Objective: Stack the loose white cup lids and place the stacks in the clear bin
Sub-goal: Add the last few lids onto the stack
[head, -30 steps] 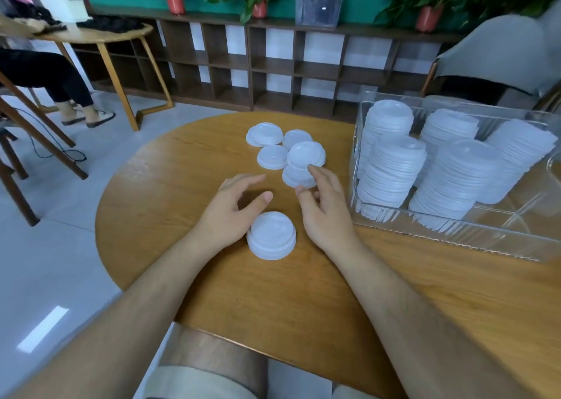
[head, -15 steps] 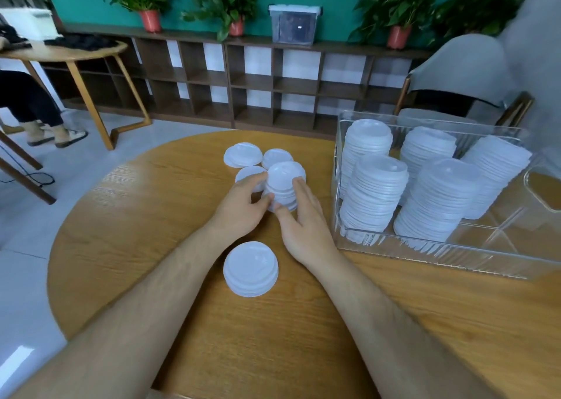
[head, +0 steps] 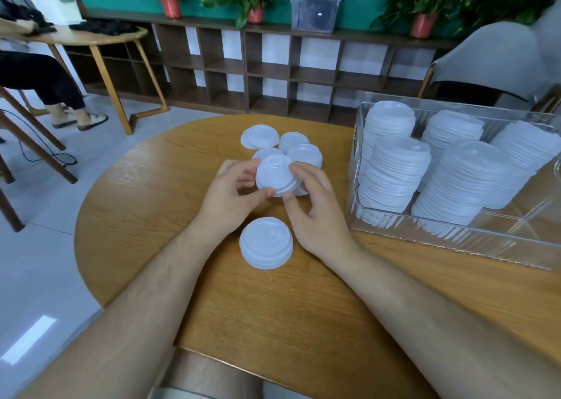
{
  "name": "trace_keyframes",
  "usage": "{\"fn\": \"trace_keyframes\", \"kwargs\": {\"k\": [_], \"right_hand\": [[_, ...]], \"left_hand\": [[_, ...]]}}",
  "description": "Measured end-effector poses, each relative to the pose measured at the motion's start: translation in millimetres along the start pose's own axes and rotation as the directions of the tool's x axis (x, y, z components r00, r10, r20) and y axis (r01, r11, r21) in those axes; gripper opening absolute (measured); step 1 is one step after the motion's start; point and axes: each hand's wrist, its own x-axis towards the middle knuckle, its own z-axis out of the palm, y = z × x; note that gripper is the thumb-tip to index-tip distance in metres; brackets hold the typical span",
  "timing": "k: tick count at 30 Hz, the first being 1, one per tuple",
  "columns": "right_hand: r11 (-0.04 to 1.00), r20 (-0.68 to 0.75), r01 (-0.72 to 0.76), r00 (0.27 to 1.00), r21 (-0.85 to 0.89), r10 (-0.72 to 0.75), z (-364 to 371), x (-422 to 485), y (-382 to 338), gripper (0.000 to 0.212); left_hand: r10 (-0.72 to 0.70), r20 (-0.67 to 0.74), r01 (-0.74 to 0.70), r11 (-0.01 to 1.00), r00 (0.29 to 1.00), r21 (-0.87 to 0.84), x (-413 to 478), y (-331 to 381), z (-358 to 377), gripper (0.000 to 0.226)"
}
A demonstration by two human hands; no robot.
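Observation:
A small stack of white cup lids (head: 274, 175) is lifted a little off the round wooden table (head: 151, 204). My left hand (head: 230, 195) grips its left side and my right hand (head: 315, 210) grips its right side, thumbs meeting at the near rim. A short stack of lids (head: 266, 242) lies on the table just below my hands. Several loose lids (head: 260, 137) lie behind the held stack. The clear bin (head: 455, 234) on the right holds several tall lid stacks (head: 391, 174).
A grey chair (head: 491, 61) stands behind the bin. A brown shelf unit (head: 273, 71) with plants and a storage box runs along the far wall. At the far left a seated person's legs (head: 54, 95) show beside another wooden table (head: 91, 40).
Both hands reached forward from the near stack to the loose lids, closed on a small stack and lifted it toward me. The camera view shifted slightly.

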Motion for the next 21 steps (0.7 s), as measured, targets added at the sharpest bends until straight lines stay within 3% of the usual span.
{"fn": "trace_keyframes", "kwargs": {"k": [10,16,21], "right_hand": [[0.994,0.016,0.096,0.995,0.043,-0.097,-17.9,-18.6,-8.0,0.046],[0.995,0.22,0.039,0.974,0.096,-0.059,-27.8,-21.2,-9.3,0.045],[0.995,0.311,0.072,0.946,0.076,-0.092,-25.3,-25.9,-13.4,0.05]], "left_hand": [[0.069,0.081,-0.067,0.997,0.994,-0.027,-35.9,15.2,-17.7,0.049],[0.068,0.154,-0.07,0.998,0.986,0.007,-51.3,17.4,-25.8,0.058],[0.05,0.238,-0.061,0.997,0.97,0.04,-65.7,14.2,-39.9,0.052]]}}
